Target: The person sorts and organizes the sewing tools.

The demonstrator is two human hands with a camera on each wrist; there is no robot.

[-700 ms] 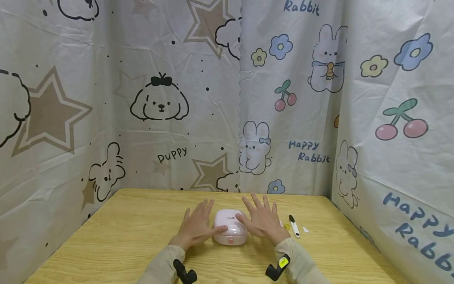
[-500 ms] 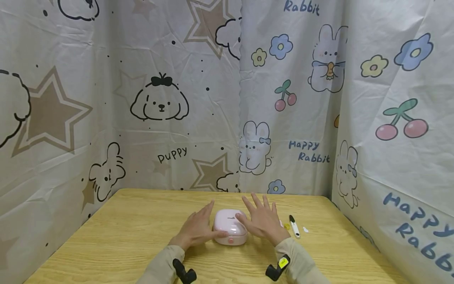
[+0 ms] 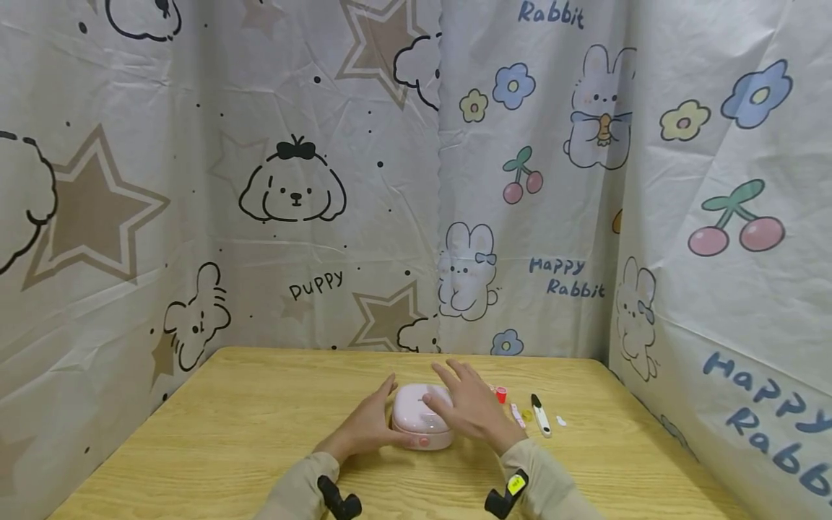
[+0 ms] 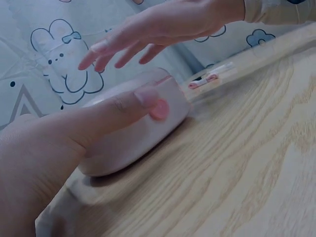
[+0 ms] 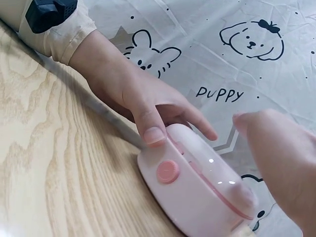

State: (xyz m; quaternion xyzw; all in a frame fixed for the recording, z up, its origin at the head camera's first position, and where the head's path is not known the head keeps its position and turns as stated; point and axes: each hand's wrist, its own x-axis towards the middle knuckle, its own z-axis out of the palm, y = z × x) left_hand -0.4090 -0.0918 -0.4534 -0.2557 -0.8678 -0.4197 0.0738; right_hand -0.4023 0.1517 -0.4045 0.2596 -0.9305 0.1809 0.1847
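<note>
A pale pink rounded case (image 3: 416, 415) with a glossy lid, lid down, sits on the table, its round pink button (image 5: 168, 171) facing the person. My left hand (image 3: 364, 426) grips the case's left side. Its thumb lies along the front, the tip beside the button in the left wrist view, while the other fingers reach round the far left side, partly hidden. My right hand (image 3: 477, 412) is held over the lid's right side with fingers spread and slightly bent, holding nothing; the left wrist view shows its fingertips above the lid.
Right of the case lie a red spool (image 3: 501, 394), a small pink-and-white item (image 3: 517, 415), a yellow ring-shaped item (image 3: 528, 416), a slim black-and-white tool (image 3: 540, 416) and a small white piece (image 3: 561, 421). Printed curtains (image 3: 292, 253) surround the wooden table (image 3: 227, 433).
My left hand's fingers have come in from spread to round the case's side, thumb lower on its front. My right hand has shifted left over the lid, uncovering the red spool.
</note>
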